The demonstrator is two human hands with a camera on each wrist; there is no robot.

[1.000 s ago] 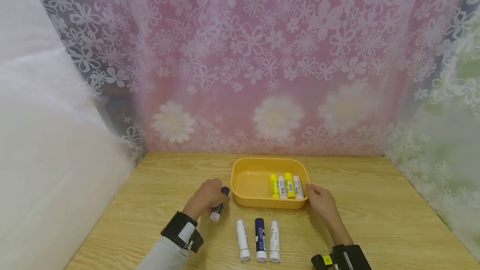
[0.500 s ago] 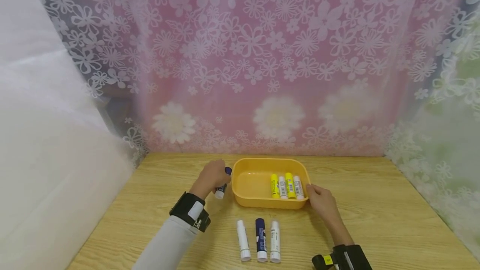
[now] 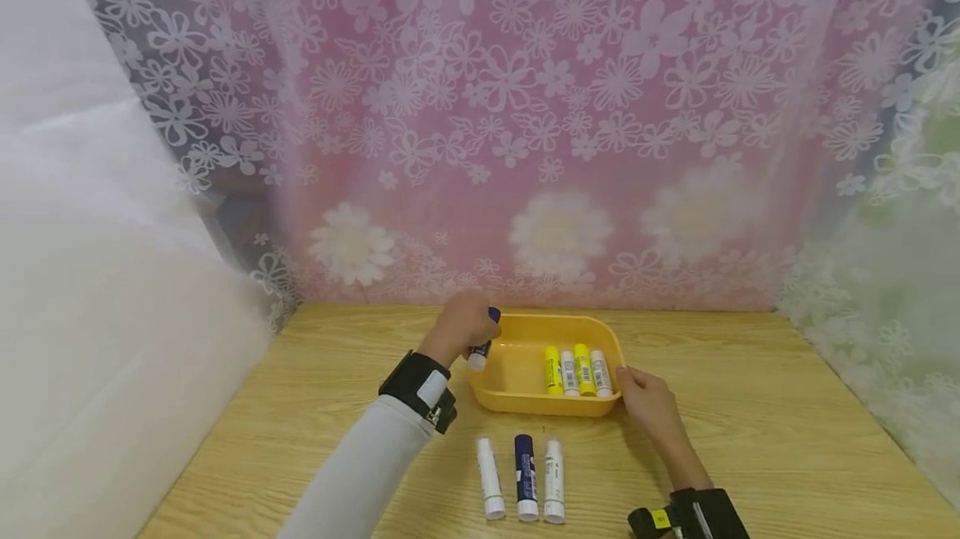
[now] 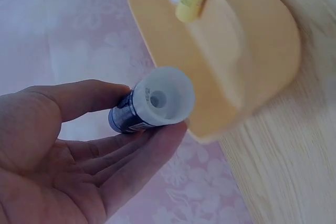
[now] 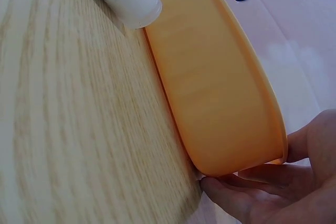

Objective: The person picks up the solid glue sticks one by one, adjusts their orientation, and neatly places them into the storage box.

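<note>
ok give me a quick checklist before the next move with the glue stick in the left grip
1. Dark blue glue stick secured: ok, pinched by the left grip.
2. Tray steadied: ok, the right grip pinches its right edge.
3. Room inside: ok, the left part is bare; four glue sticks lie at the right.
4. Held stick lined up over the bare part: not ok, the head view shows it across the left rim.
5. Gap between held stick and rim: cannot tell.
6. Three other glue sticks outside the tray: ok, on the table.
</note>
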